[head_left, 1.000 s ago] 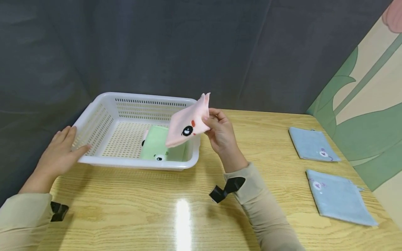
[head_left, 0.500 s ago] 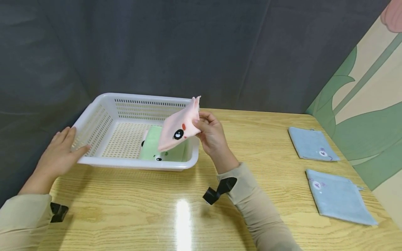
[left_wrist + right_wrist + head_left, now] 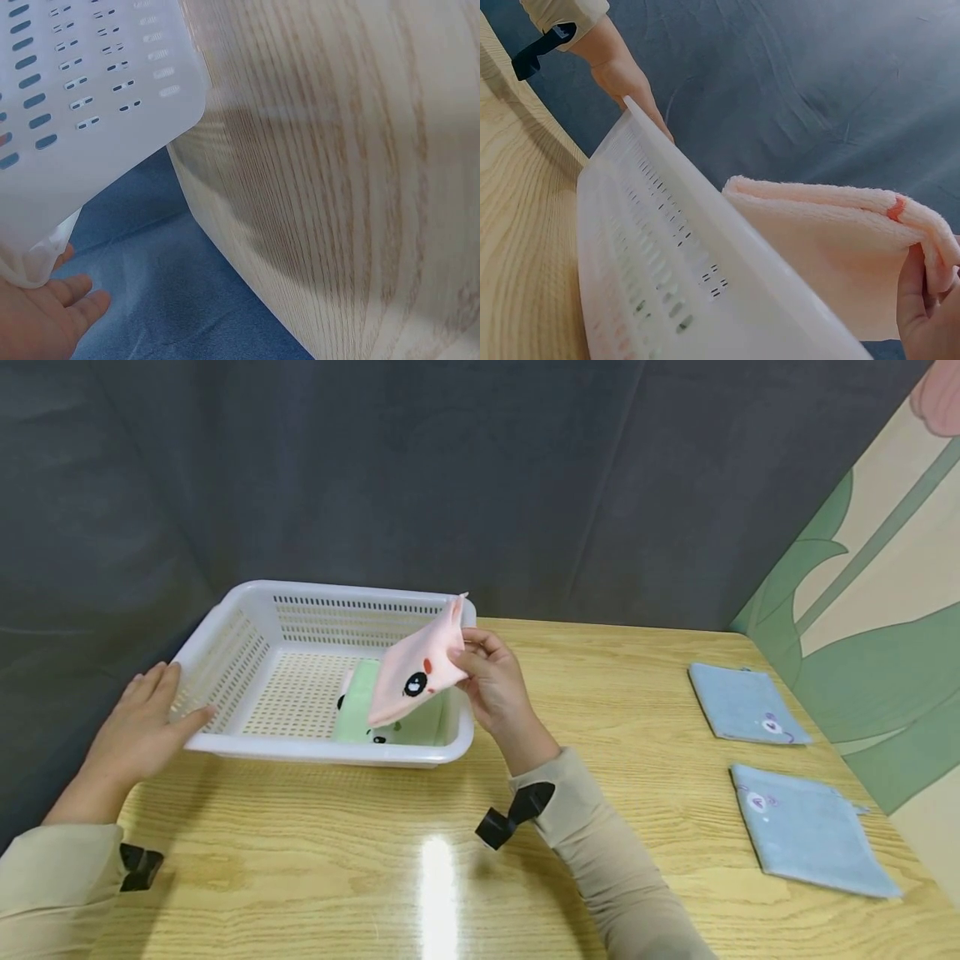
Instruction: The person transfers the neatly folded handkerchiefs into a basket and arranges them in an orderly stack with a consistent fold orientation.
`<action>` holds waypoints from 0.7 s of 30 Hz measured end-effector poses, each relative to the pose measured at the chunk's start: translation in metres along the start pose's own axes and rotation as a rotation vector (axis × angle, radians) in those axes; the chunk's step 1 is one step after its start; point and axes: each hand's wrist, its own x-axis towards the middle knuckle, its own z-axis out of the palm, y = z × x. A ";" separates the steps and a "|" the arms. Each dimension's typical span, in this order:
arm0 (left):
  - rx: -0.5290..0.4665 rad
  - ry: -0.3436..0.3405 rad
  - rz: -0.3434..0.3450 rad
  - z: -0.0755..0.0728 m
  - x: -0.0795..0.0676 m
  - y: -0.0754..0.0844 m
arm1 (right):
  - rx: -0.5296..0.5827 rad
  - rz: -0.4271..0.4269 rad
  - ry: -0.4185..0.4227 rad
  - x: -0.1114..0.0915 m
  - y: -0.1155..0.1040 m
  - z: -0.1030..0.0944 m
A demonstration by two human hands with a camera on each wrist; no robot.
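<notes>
In the head view my right hand (image 3: 495, 683) pinches a folded pink towel (image 3: 408, 664) with an embroidered eye by its right side. The towel hangs tilted over the right end of a white plastic basket (image 3: 273, 745). Beneath it inside the basket lies a folded green towel (image 3: 356, 697), partly covered from view, with a bit of pale cloth showing at its left edge. My left hand (image 3: 142, 727) rests on the basket's left rim, fingers fairly straight. The right wrist view shows the pink towel (image 3: 817, 247) between thumb and fingers, beyond the basket wall (image 3: 660, 247).
Two folded blue cloths, one farther back (image 3: 742, 702) and one nearer (image 3: 817, 831), lie at the right of the wooden table (image 3: 315, 860). A dark curtain (image 3: 450, 477) hangs behind the table. A painted wall (image 3: 892, 610) stands on the right.
My right hand has moved left and slightly down with the pink towel, bringing it farther over the basket and the green towel. The left hand stays on the rim.
</notes>
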 end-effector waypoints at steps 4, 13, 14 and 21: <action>0.005 -0.004 0.004 0.000 0.000 -0.001 | -0.004 0.001 -0.005 0.002 0.003 0.002; 0.003 -0.006 0.002 -0.001 0.001 -0.001 | -0.037 0.020 -0.013 0.008 0.009 0.006; 0.004 -0.008 0.002 -0.001 0.001 -0.001 | -0.041 0.021 -0.012 0.008 0.010 0.007; 0.006 -0.002 -0.001 -0.001 0.000 0.001 | -0.059 0.028 -0.013 0.010 0.015 0.011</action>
